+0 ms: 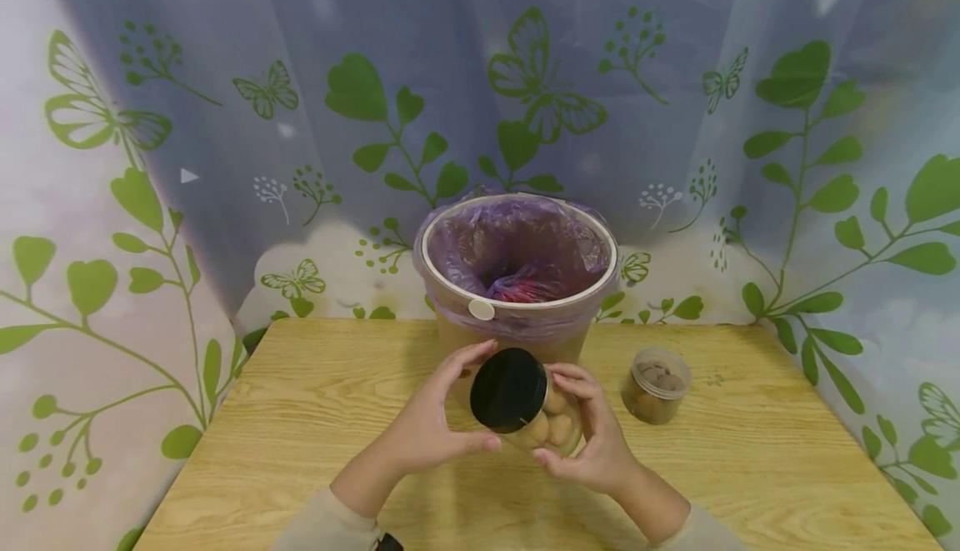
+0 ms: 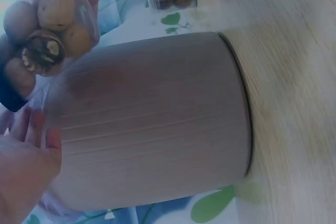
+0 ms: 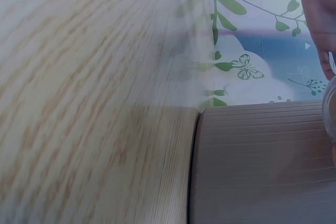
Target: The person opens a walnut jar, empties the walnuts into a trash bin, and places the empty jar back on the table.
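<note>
A clear jar of walnuts (image 1: 558,428) with a black lid (image 1: 510,390) is held tilted above the table, its lid toward the left. My right hand (image 1: 596,434) grips the jar's body, thumb on the near side and fingers on the far side. Spread around the lid, my left hand (image 1: 423,426) has its thumb and fingers apart, with a gap between palm and lid. Through the clear wall in the left wrist view, one cracked walnut (image 2: 44,52) shows its kernel among whole ones. The right wrist view catches only the jar's edge (image 3: 329,111).
Behind the hands stands a bin (image 1: 517,334) lined with a purple bag (image 1: 457,242), something pink-red inside it. A small clear tub of walnuts (image 1: 656,386) sits on the wooden table (image 1: 300,401) to the right. A leaf-patterned curtain (image 1: 420,51) surrounds the table.
</note>
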{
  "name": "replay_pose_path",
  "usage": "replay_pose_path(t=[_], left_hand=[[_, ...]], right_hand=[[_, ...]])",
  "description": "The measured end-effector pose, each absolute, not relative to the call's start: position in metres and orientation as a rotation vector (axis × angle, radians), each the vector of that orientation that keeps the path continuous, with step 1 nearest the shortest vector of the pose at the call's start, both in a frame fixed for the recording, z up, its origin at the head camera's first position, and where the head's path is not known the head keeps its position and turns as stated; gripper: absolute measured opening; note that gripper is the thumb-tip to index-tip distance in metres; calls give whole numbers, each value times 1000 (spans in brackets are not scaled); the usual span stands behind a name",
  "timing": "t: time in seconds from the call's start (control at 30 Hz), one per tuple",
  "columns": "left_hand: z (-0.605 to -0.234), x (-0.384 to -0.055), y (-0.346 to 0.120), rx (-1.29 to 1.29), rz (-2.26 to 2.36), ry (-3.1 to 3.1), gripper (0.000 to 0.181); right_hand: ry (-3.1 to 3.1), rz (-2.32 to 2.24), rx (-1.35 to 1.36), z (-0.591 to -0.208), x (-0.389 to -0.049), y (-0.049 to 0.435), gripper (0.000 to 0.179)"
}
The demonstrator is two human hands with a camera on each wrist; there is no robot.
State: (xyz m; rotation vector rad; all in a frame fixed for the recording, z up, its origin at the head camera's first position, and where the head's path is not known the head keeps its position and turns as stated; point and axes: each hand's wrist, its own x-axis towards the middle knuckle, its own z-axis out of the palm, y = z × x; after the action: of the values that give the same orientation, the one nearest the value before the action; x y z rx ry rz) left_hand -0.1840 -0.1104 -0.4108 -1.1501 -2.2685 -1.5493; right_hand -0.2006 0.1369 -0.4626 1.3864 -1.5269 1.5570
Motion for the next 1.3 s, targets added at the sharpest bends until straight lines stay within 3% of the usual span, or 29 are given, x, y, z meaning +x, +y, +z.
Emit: replay_pose_path(t=[0.5, 0.8, 1.07, 1.3], left_hand=[[-417, -170, -96, -863, -1523, -2288, 83], [-421, -164, -90, -773, -1512, -2283, 88], [-418, -176, -96, -1067, -1523, -2224, 101], [-414, -182, -99, -1234, -1542, -2207, 91]], right_hand=[[-1510, 1555, 1408, -461, -200, 136, 74], [-1516, 1548, 1410, -461, -200, 136, 75], [-1517, 1556, 1419, -462, -200, 137, 75], [-1495, 1545, 1438, -459, -198, 135, 74]])
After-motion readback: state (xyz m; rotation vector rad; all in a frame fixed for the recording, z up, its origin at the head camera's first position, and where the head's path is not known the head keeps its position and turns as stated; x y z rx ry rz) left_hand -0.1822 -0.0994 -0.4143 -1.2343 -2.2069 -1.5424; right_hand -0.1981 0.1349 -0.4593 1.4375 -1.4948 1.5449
